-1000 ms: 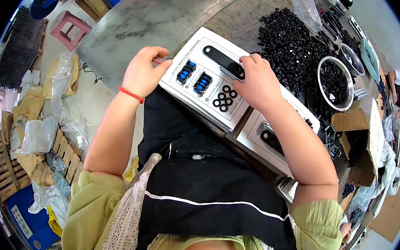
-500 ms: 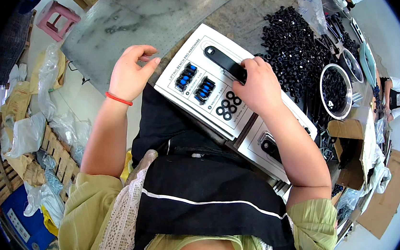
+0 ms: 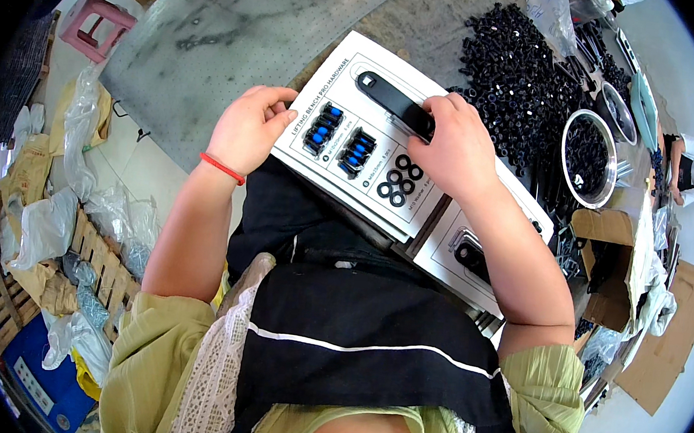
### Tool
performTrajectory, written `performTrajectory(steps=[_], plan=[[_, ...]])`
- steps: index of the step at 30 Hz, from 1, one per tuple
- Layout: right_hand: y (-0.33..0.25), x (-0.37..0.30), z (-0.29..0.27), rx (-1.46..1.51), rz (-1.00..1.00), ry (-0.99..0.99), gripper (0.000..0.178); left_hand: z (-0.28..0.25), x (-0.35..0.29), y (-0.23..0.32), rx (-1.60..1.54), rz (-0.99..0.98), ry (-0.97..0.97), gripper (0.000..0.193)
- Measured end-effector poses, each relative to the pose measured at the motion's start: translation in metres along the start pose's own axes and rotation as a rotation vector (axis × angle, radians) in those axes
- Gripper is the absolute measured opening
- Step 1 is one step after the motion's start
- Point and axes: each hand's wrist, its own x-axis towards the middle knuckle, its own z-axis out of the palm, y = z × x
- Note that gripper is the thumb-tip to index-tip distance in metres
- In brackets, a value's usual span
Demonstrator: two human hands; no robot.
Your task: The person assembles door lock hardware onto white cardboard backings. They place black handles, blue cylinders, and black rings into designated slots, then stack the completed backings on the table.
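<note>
In front of me lies a thick white hardware card [image 3: 345, 60], tilted on the table, with outlined compartments. It carries black bolts with blue bands [image 3: 322, 129], a second bolt group [image 3: 357, 151] and several black washers [image 3: 399, 180]. A long flat black tool, wrench-like with a hole at one end [image 3: 391, 101], lies across its upper part. My right hand [image 3: 456, 148] has thumb and fingers closed round the tool's right end, which it hides. My left hand [image 3: 253, 128] is at the card's left edge, fingers bent, thumb apart from them, holding nothing.
Another white card [image 3: 445, 243] with a black part lies under my right forearm. Beyond is a heap of small black parts [image 3: 503, 73], with a steel bowl [image 3: 565, 166] and cardboard box [image 3: 610, 304] at right. A pink stool [image 3: 90, 25] stands left; another person [image 3: 686, 170] is far right.
My left hand has moved right, up to the card's left edge. My right hand stays at the black tool's end, almost unmoved.
</note>
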Motion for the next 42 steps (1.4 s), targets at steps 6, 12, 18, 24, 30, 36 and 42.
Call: performTrajectory(steps=[6,12,18,24,30,36,42], plan=[[-0.003,0.001,-0.003,-0.004,0.007,-0.010,0.037,0.002,0.002,-0.009,-0.067,0.025,-0.006,0.024],[-0.005,0.003,-0.006,-0.028,0.017,-0.015,0.038,0.002,0.003,-0.012,-0.095,0.026,-0.015,0.026],[0.001,0.000,-0.009,-0.006,-0.020,0.037,0.038,0.002,0.005,-0.013,-0.124,0.020,-0.019,0.027],[0.048,-0.007,-0.026,-0.054,0.091,0.117,0.038,0.005,0.003,-0.011,-0.150,-0.027,-0.007,0.027],[0.064,-0.003,-0.022,0.068,0.185,-0.018,0.033,0.001,0.001,-0.004,0.005,-0.142,-0.007,0.026],[0.081,0.001,-0.008,0.236,0.197,0.010,0.029,0.000,-0.002,0.006,0.075,-0.251,-0.038,0.026],[0.079,0.006,-0.016,0.335,0.282,-0.065,0.025,0.006,-0.004,0.006,0.101,-0.217,0.019,0.025]])
